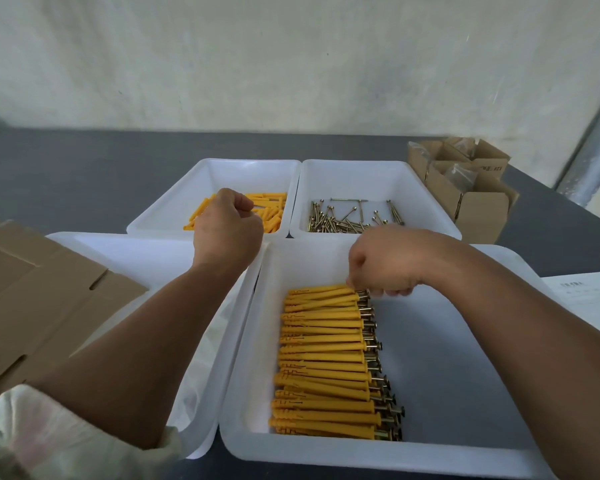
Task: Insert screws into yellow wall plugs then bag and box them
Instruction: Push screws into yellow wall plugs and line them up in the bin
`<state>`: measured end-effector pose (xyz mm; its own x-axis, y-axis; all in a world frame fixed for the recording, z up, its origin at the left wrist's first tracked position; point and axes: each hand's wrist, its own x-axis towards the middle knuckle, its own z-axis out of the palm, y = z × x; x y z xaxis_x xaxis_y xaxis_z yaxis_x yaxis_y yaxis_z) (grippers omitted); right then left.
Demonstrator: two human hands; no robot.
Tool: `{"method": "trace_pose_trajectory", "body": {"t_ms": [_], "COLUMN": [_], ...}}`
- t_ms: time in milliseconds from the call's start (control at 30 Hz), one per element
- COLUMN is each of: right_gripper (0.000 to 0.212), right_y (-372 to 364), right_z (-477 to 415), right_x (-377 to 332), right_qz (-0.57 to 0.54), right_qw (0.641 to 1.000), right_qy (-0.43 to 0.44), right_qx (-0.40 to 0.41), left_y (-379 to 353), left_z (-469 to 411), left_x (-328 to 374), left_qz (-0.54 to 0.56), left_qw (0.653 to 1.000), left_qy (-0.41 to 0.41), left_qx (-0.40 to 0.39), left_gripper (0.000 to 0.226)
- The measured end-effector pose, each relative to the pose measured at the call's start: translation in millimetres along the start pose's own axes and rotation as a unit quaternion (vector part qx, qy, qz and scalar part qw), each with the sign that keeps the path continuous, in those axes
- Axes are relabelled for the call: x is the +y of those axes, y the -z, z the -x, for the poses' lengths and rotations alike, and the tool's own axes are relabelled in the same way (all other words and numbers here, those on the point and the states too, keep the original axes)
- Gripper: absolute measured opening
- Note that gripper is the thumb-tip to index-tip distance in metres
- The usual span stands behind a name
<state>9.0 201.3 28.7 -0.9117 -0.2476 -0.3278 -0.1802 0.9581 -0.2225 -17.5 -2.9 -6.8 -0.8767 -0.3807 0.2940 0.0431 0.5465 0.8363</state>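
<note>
1. Your right hand (385, 261) has its fingers (397, 291) curled down at the far end of the row of screwed plugs (326, 362). The thumb touches the topmost one near its screw head, but I cannot tell whether you pinch it.
2. Your left hand (227, 230) is a fist with its back to the camera. Its fingers are hidden, so I cannot tell if they hold anything.
3. The screwed plugs lie in the front bin (465, 393), left of its middle. They are long yellow ribbed sleeves stacked side by side, with dark screw heads sticking out on the right.
4. Behind the front bin, a second bin (378, 174) holds loose screws (350, 221).
5. Behind and to the left of the front bin, loose yellow plugs (274, 216) lie partly hidden by your left hand.
6. Left of the front bin, flat cardboard (32, 289) is cut off by the edge.
7. Behind the front bin to the right, open cardboard boxes (478, 209) stand on the table (66, 174). Their contents are too blurred to make out.
</note>
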Motion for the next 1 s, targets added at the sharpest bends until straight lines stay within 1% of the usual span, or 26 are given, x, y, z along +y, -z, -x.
{"method": "trace_pose_trajectory", "body": {"t_ms": [67,133,200,300,367,467,567,600,700,767,833,900,933,1000], "right_gripper": [0.022,0.021,0.019,0.017,0.018,0.023,0.03,0.034,0.065,0.073,0.072,0.064,0.056,0.042], "right_y": [5.4,6.6,3.9,-0.8,-0.6,-0.4,1.7,2.5,4.6,4.3,5.6,7.5,8.6,11.3], "right_z": [-5.2,-14.4,-25.7,-44.2,-55.2,-70.1,-84.5,-88.5,-97.7,-101.5,-101.6,-99.4,-98.8,-98.5], "right_x": [3.4,8.4,14.8,25.9,30.2,31.9,26.5,23.9,17.8,16.5,16.5,16.1,15.6,12.8], "right_qz": [-0.018,-0.069,-0.088,-0.084,-0.087,-0.08,-0.061,-0.054,-0.039,-0.044,-0.065,-0.063,-0.048,-0.008], "right_qw": [0.99,0.968,0.955,0.953,0.955,0.965,0.979,0.984,0.993,0.996,0.995,0.997,0.998,1.0], "right_qy": [0.028,0.029,0.012,-0.01,-0.017,-0.029,-0.027,-0.032,-0.057,-0.054,-0.049,-0.038,-0.027,0.002], "right_qx": [0.134,0.238,0.282,0.291,0.283,0.247,0.193,0.169,0.097,0.063,0.05,0.031,0.017,-0.007], "left_y": [-0.2,0.3,1.4,3.1,4.3,4.4,2.2,0.7,-7.4,-11.8,-16.5,-20.6,-22.3,-24.0], "left_z": [-0.6,-2.6,-7.3,-17.4,-24.5,-36.3,-50.6,-55.2,-66.5,-70.0,-76.0,-84.9,-89.5,-95.2], "left_x": [-1.1,-1.4,-0.1,1.3,-1.0,-6.3,-11.7,-13.4,-18.3,-17.4,-17.4,-19.1,-20.9,-24.4], "left_qz": [-0.003,-0.004,-0.007,-0.026,-0.053,-0.113,-0.218,-0.257,-0.345,-0.383,-0.405,-0.414,-0.414,-0.402], "left_qw": [1.0,1.0,1.0,0.999,0.998,0.993,0.975,0.964,0.929,0.907,0.888,0.875,0.872,0.87], "left_qy": [0.0,0.005,0.016,0.028,0.032,0.04,0.034,0.03,0.037,0.059,0.071,0.073,0.073,0.067], "left_qx": [0.002,0.002,0.001,0.001,0.005,0.004,-0.041,-0.065,-0.13,-0.163,-0.204,-0.24,-0.253,-0.278], "left_gripper": [0.02,0.02,0.023,0.025,0.024,0.024,0.02,0.02,0.02,0.02,0.028,0.036,0.036,0.025]}}
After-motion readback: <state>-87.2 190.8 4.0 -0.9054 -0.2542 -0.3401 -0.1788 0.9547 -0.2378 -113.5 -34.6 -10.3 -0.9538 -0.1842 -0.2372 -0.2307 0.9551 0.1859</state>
